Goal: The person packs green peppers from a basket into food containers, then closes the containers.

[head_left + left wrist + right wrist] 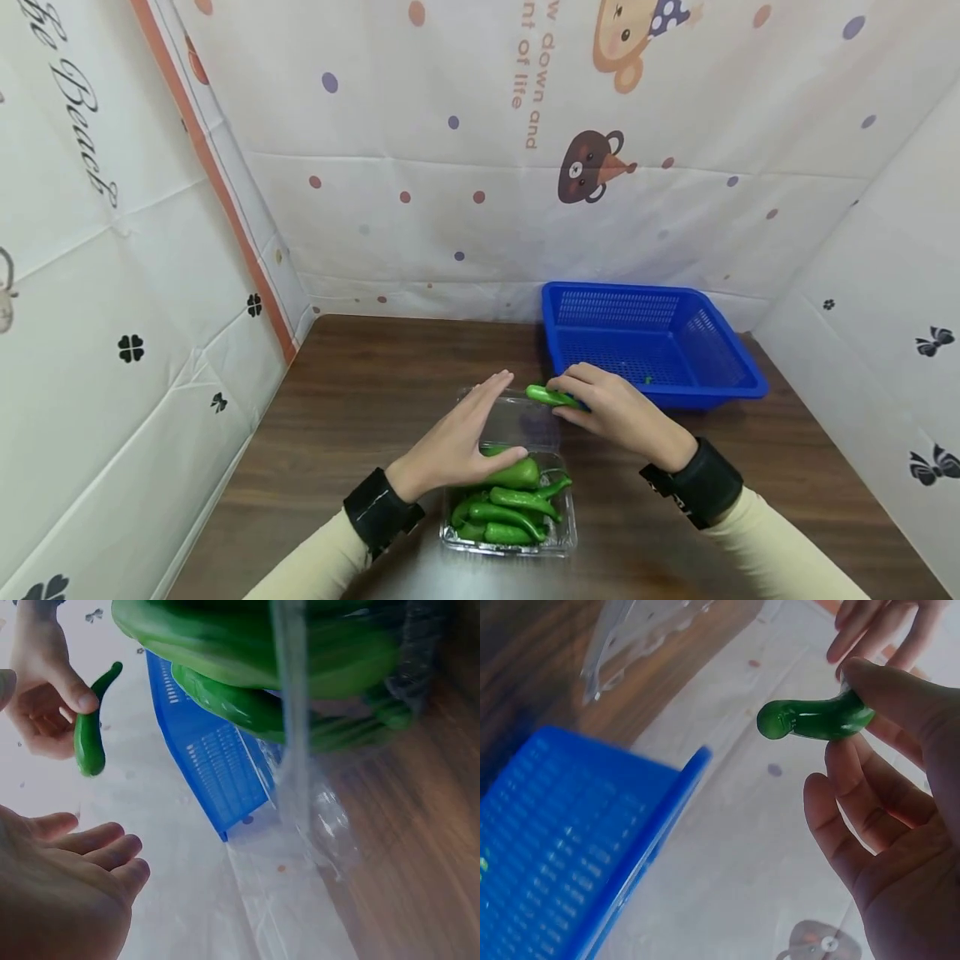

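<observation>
The right hand (622,412) pinches a green pepper (551,397) lengthwise just before the blue basket (738,367), nearer it than the flat, empty left hand (465,442)

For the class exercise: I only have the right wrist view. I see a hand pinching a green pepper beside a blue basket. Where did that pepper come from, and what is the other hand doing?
Observer: The head view shows a clear plastic tray of green peppers on the table, in front of the person.
Operator: And the other hand?
Observer: The left hand lies flat over the tray's open lid, fingers straight, holding nothing.
Operator: Is the basket holding anything yet?
Observer: The blue basket looks almost bare in the head view; only a tiny green speck shows on its floor.
Operator: Is the pepper over the basket?
Observer: No. The right hand holds the pepper just short of the basket's near rim.
</observation>
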